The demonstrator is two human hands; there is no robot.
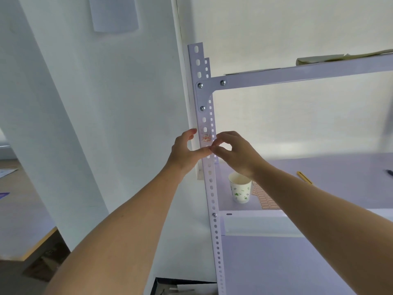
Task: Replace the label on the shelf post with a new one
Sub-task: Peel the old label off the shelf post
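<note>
The white perforated shelf post (209, 177) stands upright in the middle of the view. A small label (205, 138) with red print is stuck on its front face, a little below the corner bracket. My left hand (184, 153) grips the post from the left, thumb lying across the front just under the label and index finger raised beside it. My right hand (234, 153) comes in from the right with curled fingers. Its thumb and index fingertip pinch together at the label's lower right corner, touching my left thumb tip. A sheet of new labels (264, 200) lies on the shelf board.
A paper cup (240, 189) with green print stands on the shelf board (319, 162) beside the label sheet. A yellow cutter (305, 177) and a dark pen (389, 173) lie farther right. The upper shelf beam (297, 75) carries folded material. A white wall is at the left.
</note>
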